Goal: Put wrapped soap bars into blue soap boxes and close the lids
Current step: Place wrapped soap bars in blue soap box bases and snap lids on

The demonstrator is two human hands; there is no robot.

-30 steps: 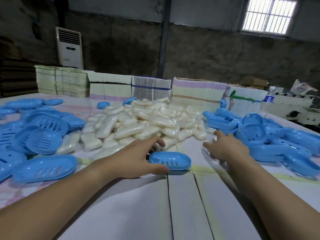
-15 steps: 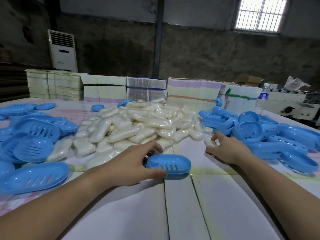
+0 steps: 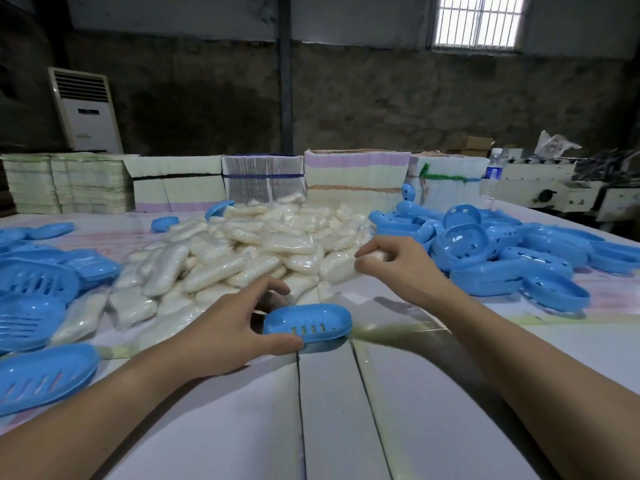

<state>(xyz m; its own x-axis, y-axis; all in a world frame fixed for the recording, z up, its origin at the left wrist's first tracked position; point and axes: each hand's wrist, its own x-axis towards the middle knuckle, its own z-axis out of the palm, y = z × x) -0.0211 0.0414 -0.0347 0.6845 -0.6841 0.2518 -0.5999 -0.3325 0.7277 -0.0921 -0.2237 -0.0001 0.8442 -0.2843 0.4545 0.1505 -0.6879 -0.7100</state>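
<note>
A closed blue soap box [image 3: 313, 323] with slots in its lid lies on the white table [image 3: 346, 410] in front of me. My left hand [image 3: 228, 323] holds its left end, thumb on the near side and fingers behind it. A large pile of wrapped white soap bars [image 3: 249, 251] lies just beyond. My right hand [image 3: 398, 263] has reached the pile's right edge and grips one wrapped soap bar [image 3: 372, 256] between thumb and fingers.
Blue soap box halves lie heaped at the right [image 3: 502, 251] and at the left [image 3: 38, 289]. Stacks of flat cartons [image 3: 263, 178] line the table's far edge. A water bottle [image 3: 493, 173] stands at the back right, next to a machine [image 3: 568, 188].
My right hand has moved left and away from me, from the bare table to the pile's edge, and taken hold of a wrapped bar. My left hand stays on the box.
</note>
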